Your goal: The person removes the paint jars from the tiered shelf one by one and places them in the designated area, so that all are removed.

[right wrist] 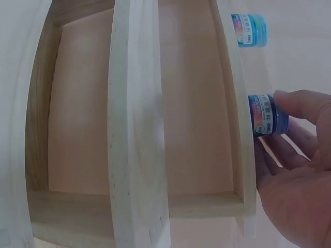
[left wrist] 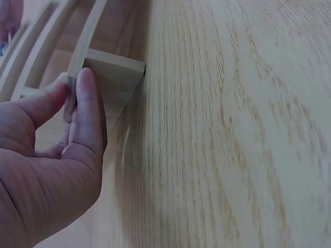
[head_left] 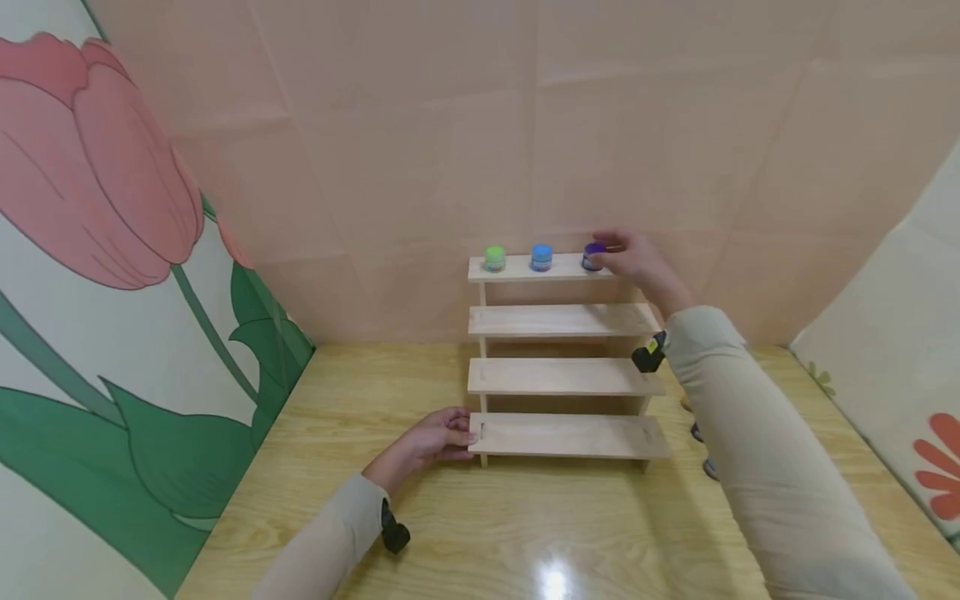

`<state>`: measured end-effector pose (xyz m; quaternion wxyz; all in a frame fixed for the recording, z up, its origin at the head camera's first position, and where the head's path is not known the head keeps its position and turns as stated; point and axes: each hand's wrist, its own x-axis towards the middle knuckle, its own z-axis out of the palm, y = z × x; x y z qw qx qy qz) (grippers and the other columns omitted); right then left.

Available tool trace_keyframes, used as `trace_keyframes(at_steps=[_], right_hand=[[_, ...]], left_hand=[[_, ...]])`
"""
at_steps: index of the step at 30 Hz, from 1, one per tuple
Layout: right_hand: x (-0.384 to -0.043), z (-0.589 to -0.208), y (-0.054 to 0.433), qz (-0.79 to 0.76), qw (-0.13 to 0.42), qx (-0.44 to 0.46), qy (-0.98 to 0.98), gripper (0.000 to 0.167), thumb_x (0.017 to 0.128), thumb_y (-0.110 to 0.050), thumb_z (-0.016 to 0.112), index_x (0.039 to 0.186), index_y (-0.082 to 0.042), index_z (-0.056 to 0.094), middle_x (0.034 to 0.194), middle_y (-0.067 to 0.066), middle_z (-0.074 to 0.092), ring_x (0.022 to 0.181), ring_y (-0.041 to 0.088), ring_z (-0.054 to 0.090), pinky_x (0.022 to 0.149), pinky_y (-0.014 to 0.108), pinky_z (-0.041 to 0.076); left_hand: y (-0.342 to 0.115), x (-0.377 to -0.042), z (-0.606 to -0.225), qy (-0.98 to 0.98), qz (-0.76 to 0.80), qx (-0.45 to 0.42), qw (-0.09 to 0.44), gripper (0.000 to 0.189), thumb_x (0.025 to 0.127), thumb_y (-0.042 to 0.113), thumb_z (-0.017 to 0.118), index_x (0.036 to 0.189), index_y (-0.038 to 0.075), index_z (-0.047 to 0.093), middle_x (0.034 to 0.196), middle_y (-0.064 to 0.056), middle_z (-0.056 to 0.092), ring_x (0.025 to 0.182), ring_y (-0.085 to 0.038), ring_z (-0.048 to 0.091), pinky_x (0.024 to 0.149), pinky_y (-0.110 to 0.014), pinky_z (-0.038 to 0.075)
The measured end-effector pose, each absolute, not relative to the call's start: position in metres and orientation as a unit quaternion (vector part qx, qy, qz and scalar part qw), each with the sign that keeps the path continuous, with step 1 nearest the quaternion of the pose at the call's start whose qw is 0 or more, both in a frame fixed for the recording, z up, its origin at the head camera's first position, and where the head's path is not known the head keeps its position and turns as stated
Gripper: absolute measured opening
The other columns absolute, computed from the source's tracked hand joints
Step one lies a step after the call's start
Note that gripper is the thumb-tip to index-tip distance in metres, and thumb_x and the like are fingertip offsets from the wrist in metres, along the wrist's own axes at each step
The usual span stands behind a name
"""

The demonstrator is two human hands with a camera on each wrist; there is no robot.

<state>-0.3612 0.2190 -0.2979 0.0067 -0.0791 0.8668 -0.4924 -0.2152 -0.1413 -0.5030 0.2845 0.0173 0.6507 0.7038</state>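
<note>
A light wooden rack with stepped shelves (head_left: 562, 376) stands on the table. On its top shelf (head_left: 519, 267), a green-lidded paint jar (head_left: 495, 259), a blue one (head_left: 542, 257) and a dark purple one (head_left: 592, 257) sit in a row, left to right. My right hand (head_left: 640, 265) holds the purple jar by its lid between thumb and fingers, the jar's base at the shelf in the right wrist view. Down at the lowest shelf (head_left: 566, 436), my left hand (left wrist: 57, 160) pinches the left end of the board between thumb and fingers.
Small round jars (head_left: 711, 469) lie on the table (head_left: 480, 533) right of the rack, partly hidden by the right sleeve (head_left: 765, 450). A pink backdrop (head_left: 420, 150) hangs behind the rack; a tulip-printed panel (head_left: 112, 167) borders the left.
</note>
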Motion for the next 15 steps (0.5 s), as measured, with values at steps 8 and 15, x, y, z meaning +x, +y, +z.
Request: trace_keyframes(at_steps=[8, 15], right_hand=[[-0.3637, -0.3000, 0.2135, -0.477, -0.015, -0.112, 0.872, 0.049, 0.097, -0.002, 0.065, 0.142, 0.008, 0.048, 0.138, 0.032, 0.051, 0.123, 0.034, 0.050, 0.093, 0.022, 0.044], [-0.3596, -0.2986, 0.2161, -0.487, -0.018, -0.102, 0.867, 0.052, 0.097, -0.008, 0.066, 0.144, 0.003, 0.048, 0.140, 0.029, 0.051, 0.129, 0.036, 0.048, 0.101, 0.034, 0.046]], left_hand=[[-0.1423, -0.2143, -0.5017, 0.652, 0.702, 0.020, 0.286, 0.057, 0.095, -0.004, 0.065, 0.146, -0.007, 0.040, 0.110, -0.008, 0.057, 0.094, -0.020, 0.064, 0.084, -0.034, 0.063], [-0.1422, -0.2148, -0.5035, 0.650, 0.706, 0.022, 0.281, 0.056, 0.095, -0.005, 0.064, 0.145, -0.007, 0.040, 0.110, -0.008, 0.057, 0.094, -0.020, 0.063, 0.085, -0.034, 0.063]])
